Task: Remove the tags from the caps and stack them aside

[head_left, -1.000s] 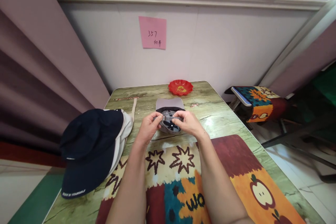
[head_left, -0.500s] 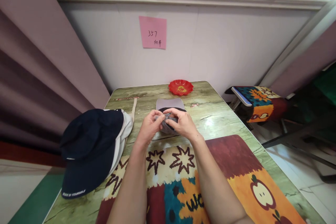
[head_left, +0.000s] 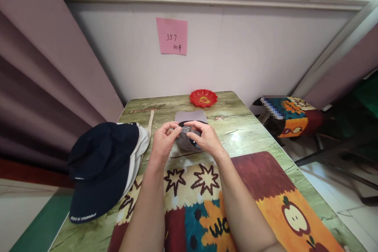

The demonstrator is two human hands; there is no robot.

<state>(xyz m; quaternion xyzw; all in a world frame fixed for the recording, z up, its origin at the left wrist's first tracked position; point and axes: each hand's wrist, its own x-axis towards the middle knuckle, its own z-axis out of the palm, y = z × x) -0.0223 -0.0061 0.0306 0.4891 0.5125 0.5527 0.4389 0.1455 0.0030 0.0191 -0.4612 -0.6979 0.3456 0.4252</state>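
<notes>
A grey baseball cap (head_left: 186, 144) rests on the table with its pale brim (head_left: 190, 117) pointing toward the wall. Its back strap faces me, above the rear opening. My left hand (head_left: 167, 138) pinches the left part of that strap between thumb and fingers. On the other side, my right hand (head_left: 203, 137) is closed on the strap's right part, thumb below and index finger stretched over the top. A small metallic glint shows between the hands; the buckle itself is too small to make out. Both hands partly cover the cap's crown.
Stacked dark navy and white caps (head_left: 103, 165) lie at the table's left edge. A red scalloped dish (head_left: 203, 98) stands at the back. A patterned mat (head_left: 260, 173) covers the front of the table (head_left: 242, 126). A pink note (head_left: 172, 36) is on the wall; a stool (head_left: 295, 118) stands right.
My left hand has shifted slightly left, and a longer stretch of strap shows between the hands. The cap's rear opening is more visible. The right hand is nearly unmoved.
</notes>
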